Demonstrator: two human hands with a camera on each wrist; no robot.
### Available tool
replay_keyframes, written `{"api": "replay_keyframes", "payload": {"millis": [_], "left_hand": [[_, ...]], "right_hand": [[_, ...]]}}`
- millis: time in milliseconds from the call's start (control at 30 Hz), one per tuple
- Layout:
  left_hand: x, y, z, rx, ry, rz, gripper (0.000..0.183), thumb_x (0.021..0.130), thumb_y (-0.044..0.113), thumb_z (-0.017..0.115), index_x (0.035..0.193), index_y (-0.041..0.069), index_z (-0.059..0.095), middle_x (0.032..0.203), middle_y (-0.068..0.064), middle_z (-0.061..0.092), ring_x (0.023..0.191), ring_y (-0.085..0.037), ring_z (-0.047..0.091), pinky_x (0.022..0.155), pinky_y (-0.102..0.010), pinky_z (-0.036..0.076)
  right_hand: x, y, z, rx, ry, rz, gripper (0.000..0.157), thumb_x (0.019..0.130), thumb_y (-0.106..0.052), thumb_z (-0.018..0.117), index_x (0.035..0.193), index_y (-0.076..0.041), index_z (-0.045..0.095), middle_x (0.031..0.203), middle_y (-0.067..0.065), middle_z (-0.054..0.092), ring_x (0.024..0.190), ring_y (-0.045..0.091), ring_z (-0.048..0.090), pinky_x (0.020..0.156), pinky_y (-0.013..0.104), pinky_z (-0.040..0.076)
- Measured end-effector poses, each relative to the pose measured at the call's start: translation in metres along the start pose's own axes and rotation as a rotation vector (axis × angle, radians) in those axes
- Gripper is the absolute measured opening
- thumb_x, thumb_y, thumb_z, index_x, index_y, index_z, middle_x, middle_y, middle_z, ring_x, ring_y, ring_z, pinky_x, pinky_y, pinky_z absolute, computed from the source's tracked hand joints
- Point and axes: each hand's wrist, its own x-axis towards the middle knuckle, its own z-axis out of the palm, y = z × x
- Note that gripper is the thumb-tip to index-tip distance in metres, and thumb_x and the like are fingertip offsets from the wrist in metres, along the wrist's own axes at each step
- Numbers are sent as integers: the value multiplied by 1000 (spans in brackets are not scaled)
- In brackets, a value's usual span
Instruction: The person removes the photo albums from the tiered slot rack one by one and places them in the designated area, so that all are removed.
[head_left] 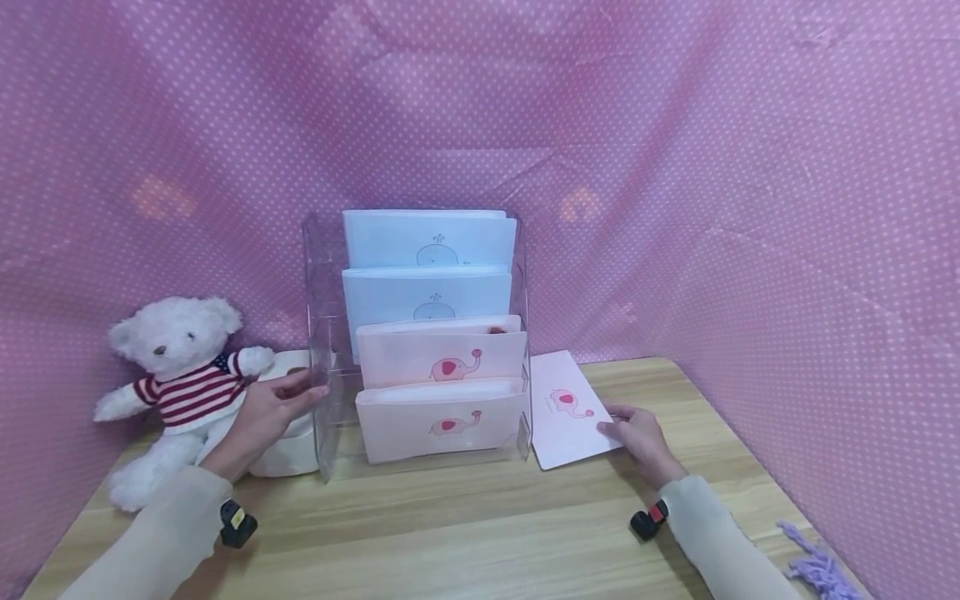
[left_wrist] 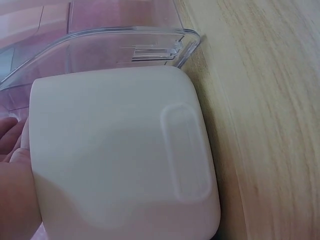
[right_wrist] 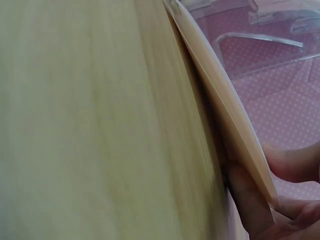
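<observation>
On the table's right, a pink notebook (head_left: 570,412) with an elephant drawing lies slanted. My right hand (head_left: 637,437) pinches its right edge, thumb above and fingers beneath. In the right wrist view the notebook (right_wrist: 225,105) shows its edge, lifted a little off the wood by the fingers. A clear rack (head_left: 321,433) stands in the middle, with blue whale notebooks (head_left: 427,292) in its upper tiers and pink elephant notebooks (head_left: 442,429) in its lower ones. My left hand (head_left: 273,412) reaches to the rack's left side panel, fingers extended against it.
A white box (left_wrist: 120,145) stands left of the rack, below my left hand. Beside it sits a white teddy bear (head_left: 180,367) in a striped sweater. Purple yarn (head_left: 821,571) lies at the front right. A pink dotted curtain (head_left: 637,150) surrounds the wooden table (head_left: 465,533).
</observation>
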Motion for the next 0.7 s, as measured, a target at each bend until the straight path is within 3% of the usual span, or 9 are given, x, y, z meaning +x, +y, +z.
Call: {"api": "replay_keyframes", "payload": {"millis": [67, 133, 267, 533, 700], "left_hand": [[-1, 1, 0, 13, -3, -13, 75, 95, 51, 66, 150, 3, 47, 144, -20, 57, 128, -23, 61, 88, -9, 50], [-2, 2, 0, 20, -9, -25, 78, 95, 53, 65, 151, 2, 45, 146, -21, 55, 135, -34, 55, 97, -22, 54], [-3, 3, 1, 24, -15, -41, 81, 95, 55, 64, 152, 2, 42, 149, -23, 51, 139, -39, 51, 110, -48, 46], [-3, 4, 0, 6, -25, -38, 81, 96, 53, 64, 152, 0, 41, 152, -25, 47, 142, -43, 45, 115, -56, 40], [-3, 4, 0, 11, -24, -33, 79, 96, 53, 64, 151, -1, 43, 151, -24, 49, 141, -42, 47, 115, -55, 41]], "right_hand": [[0, -1, -1, -36, -1, -8, 57, 87, -12, 72, 138, 7, 56, 144, 31, 54, 135, 41, 51, 115, 51, 42], [-2, -4, -1, -84, -1, -13, 56, 87, -14, 73, 137, 6, 58, 142, 30, 56, 133, 40, 53, 114, 51, 43], [-3, -9, 0, -177, -7, -18, 54, 87, -18, 74, 136, 1, 60, 138, 25, 62, 131, 39, 55, 113, 53, 43], [-5, -15, 1, -378, -31, -98, 49, 86, -18, 76, 130, 0, 66, 127, 21, 70, 122, 37, 63, 105, 52, 49], [-5, -16, -1, -427, -53, -127, 47, 87, -18, 74, 131, -2, 66, 128, 19, 70, 123, 37, 62, 104, 53, 49]]}}
